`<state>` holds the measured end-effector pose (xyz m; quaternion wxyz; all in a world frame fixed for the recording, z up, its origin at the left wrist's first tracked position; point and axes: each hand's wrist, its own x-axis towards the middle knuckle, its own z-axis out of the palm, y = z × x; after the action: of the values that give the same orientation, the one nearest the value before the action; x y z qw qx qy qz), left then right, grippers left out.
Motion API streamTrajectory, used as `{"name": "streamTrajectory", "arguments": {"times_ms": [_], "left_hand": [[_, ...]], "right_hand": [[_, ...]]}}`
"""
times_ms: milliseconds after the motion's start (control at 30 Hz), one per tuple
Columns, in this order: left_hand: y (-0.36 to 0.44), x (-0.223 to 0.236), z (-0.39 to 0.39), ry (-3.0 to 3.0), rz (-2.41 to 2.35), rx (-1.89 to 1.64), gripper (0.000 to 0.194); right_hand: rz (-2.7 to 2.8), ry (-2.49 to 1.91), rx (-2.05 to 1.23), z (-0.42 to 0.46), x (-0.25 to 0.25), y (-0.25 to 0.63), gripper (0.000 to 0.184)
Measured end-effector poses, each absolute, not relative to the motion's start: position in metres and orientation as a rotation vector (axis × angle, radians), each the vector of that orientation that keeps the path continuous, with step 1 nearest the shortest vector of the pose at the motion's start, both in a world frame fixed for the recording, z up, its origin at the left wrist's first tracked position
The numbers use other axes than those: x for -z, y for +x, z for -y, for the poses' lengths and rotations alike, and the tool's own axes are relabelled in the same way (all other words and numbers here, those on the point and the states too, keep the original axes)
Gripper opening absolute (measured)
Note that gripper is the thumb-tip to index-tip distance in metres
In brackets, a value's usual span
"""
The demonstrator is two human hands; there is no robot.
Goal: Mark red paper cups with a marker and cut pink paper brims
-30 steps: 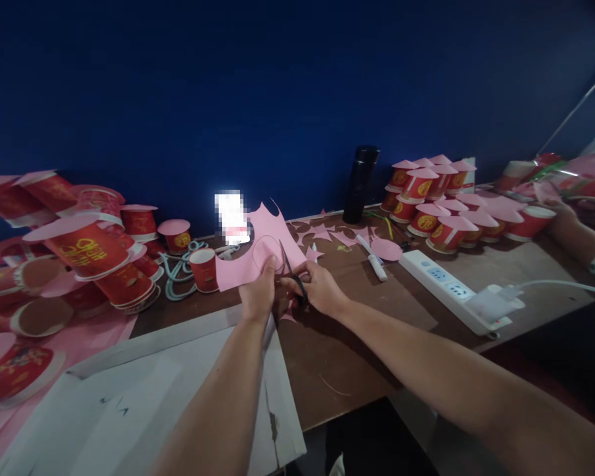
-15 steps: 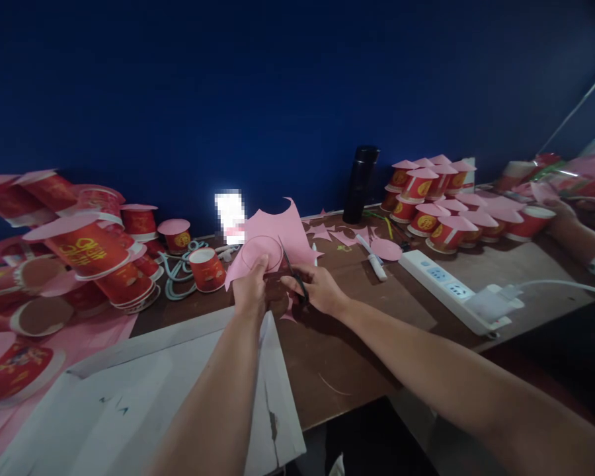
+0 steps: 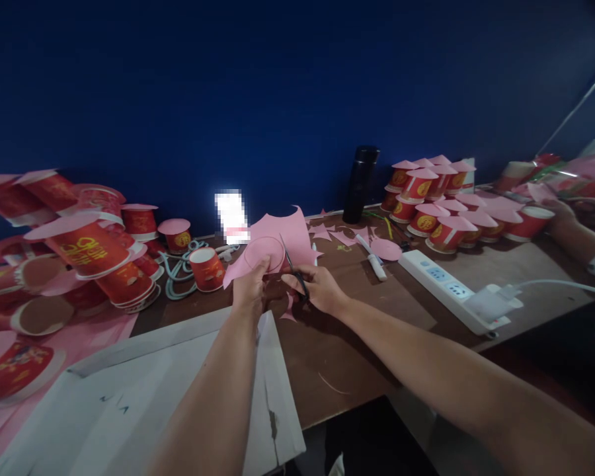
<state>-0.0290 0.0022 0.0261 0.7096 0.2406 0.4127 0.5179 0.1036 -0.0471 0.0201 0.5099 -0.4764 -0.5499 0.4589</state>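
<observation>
Between the thumb and fingers of my left hand (image 3: 251, 284) is a sheet of pink paper (image 3: 288, 231), lifted off the table. A circle is drawn on it, and its upper edge has curved cut-outs. My right hand (image 3: 320, 289) is closed round the handles of a pair of scissors (image 3: 296, 270). The blades point up and away, at the paper just right of the drawn circle. Small pink offcuts (image 3: 290, 309) lie beneath my hands on the brown table (image 3: 347, 357).
Red paper cups (image 3: 86, 248) with pink paper discs crowd the left; more cups (image 3: 441, 231) are stacked at right. A black bottle (image 3: 361, 185), a white marker (image 3: 373, 259), a pink disc (image 3: 387, 249) and a power strip (image 3: 451, 291) stand or lie nearby. A white box (image 3: 143, 396) sits in front. Another person's hand (image 3: 562, 221) is far right.
The pink paper has tipped and shifted slightly, its top edge now lower and a little further right. Both hands have barely moved and keep their hold.
</observation>
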Motion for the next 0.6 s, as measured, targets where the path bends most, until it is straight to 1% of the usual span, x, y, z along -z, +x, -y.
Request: {"name": "streamTrajectory", "arguments": {"times_ms": [200, 400, 600], "left_hand": [[-0.027, -0.027, -0.004, 0.512, -0.931, -1.217, 0.022], [-0.025, -0.028, -0.004, 0.496, -0.937, -1.337, 0.024], [-0.027, -0.023, -0.007, 0.513, -0.907, -1.225, 0.024]], "right_hand": [[1.326, -1.144, -1.120, 0.050, -0.025, 0.103, 0.043], [1.328, -1.148, -1.135, 0.053, -0.031, 0.102, 0.045], [1.351, -1.141, -1.120, 0.053, -0.031, 0.102, 0.043]]}}
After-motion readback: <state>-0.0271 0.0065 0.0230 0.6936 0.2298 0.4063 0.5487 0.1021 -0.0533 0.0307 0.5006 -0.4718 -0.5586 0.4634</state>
